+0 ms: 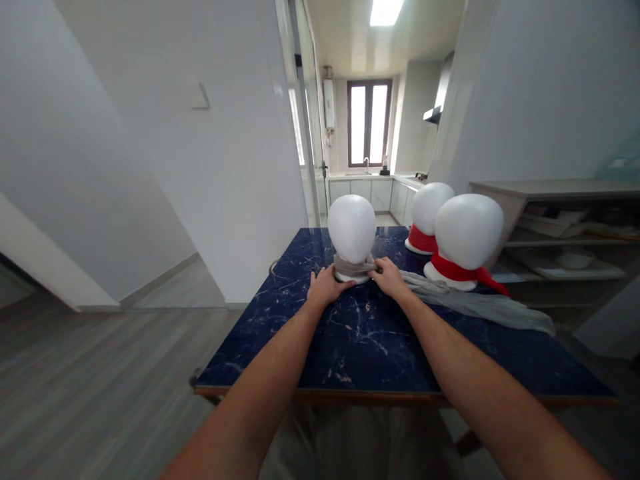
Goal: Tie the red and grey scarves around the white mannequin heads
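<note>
A white mannequin head [351, 227] stands on the dark blue marbled table [350, 347] with a grey scarf [475, 303] wound round its neck; the scarf's long tail trails right across the table. My left hand [325, 287] rests at the left of the neck on the scarf. My right hand [389, 277] pinches the scarf at the right of the neck. Two more white heads [469, 230] [430, 207] with red scarves stand at the right rear.
Grey shelving [560, 227] stands right of the table. A white wall [210, 167] is at the left, a kitchen with a window [369, 123] lies beyond. Wooden floor [100, 373] spreads to the left.
</note>
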### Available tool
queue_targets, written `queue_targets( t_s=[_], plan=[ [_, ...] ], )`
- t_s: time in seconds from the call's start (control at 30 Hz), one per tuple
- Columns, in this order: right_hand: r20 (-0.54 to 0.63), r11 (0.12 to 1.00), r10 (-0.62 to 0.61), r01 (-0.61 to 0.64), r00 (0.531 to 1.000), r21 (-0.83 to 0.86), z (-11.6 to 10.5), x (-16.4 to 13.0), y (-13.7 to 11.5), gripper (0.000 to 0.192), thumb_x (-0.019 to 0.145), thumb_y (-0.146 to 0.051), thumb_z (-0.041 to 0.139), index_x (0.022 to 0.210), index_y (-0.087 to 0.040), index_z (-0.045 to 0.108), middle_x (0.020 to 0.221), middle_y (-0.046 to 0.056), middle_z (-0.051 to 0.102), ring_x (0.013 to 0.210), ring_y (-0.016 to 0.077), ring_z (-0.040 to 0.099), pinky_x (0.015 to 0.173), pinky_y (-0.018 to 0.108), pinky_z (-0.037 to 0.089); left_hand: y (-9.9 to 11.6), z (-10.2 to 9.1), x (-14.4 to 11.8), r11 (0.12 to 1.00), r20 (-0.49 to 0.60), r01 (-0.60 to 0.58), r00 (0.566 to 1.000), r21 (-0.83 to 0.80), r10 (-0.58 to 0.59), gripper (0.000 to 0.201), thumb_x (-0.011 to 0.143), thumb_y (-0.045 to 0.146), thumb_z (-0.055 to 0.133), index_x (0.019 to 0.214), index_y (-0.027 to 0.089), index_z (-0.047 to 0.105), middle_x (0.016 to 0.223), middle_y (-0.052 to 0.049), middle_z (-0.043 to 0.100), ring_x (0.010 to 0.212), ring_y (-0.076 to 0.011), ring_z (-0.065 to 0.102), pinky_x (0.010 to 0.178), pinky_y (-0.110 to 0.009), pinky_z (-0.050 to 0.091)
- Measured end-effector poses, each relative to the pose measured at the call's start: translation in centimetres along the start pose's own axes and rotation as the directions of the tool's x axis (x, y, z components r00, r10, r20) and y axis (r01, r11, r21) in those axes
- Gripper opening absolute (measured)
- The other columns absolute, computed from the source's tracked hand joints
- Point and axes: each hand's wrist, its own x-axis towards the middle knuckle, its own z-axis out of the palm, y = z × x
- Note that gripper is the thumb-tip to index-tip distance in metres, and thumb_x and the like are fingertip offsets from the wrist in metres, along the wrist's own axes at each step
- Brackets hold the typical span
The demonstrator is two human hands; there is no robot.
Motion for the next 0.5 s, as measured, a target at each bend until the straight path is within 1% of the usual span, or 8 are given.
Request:
queue_targets(
  t_s=[0.13,0.23,0.37,0.43,0.5],
  plan=[
    [0.136,0.993,0.035,-0.019,0.990,-0.115,-2.7,-1.3,-0.7,0.021,0.091,-0.033,0.069,0.074,-0.021,0.065,0.081,0.003,0.067,0.078,0.0184,0.059,0.072,0.027,0.042,0.0,0.0,-0.1,1.000,-0.005,0.003,1.000,-0.020,-0.003,0.092,0.088,0.085,0.055,0.158,0.026,0.043,0.160,-0.015,0.055,0.155,-0.0382,0.040,0.128,-0.061,0.018],
    [0.189,0.984,0.024,0.010,0.982,-0.176,-5.0,-3.0,-1.5,0.021,0.093,-0.034,0.070,0.075,-0.021,0.069,0.078,0.005,0.071,0.076,0.0207,0.063,0.070,0.029,0.041,0.0,-0.2,-0.1,0.999,-0.002,-0.001,1.000,-0.032,0.001,0.091,0.087,0.085,0.057,0.155,0.026,0.046,0.158,-0.016,0.057,0.155,-0.0387,0.040,0.128,-0.063,0.018],
    [0.183,0.962,-0.040,0.088,0.982,-0.259,-8.0,-6.7,-2.7,0.020,0.096,-0.033,0.067,0.080,-0.022,0.072,0.090,0.009,0.076,0.088,0.0248,0.068,0.079,0.031,0.044,0.1,-0.3,-0.1,0.999,0.007,0.011,1.000,-0.040,-0.010,0.089,0.087,0.083,0.059,0.156,0.027,0.044,0.159,-0.016,0.056,0.156,-0.0371,0.039,0.129,-0.061,0.016],
    [0.150,0.967,-0.057,0.092,0.987,-0.239,-9.4,-9.4,-3.2,0.020,0.097,-0.033,0.064,0.083,-0.022,0.072,0.092,0.009,0.076,0.091,0.0261,0.069,0.083,0.033,0.046,0.1,-0.3,-0.1,0.999,0.011,0.020,1.000,-0.042,-0.020,0.090,0.088,0.082,0.059,0.157,0.027,0.043,0.160,-0.016,0.055,0.157,-0.0368,0.038,0.129,-0.061,0.016],
    [0.102,0.981,-0.055,0.073,0.993,-0.182,-10.7,-12.6,-3.6,0.021,0.098,-0.036,0.060,0.087,-0.023,0.072,0.094,0.009,0.076,0.093,0.0280,0.069,0.085,0.036,0.049,0.1,-0.3,-0.1,0.999,0.009,0.027,1.000,-0.034,-0.027,0.090,0.088,0.081,0.059,0.157,0.025,0.043,0.159,-0.018,0.055,0.157,-0.0367,0.038,0.129,-0.062,0.017]
  ],
)
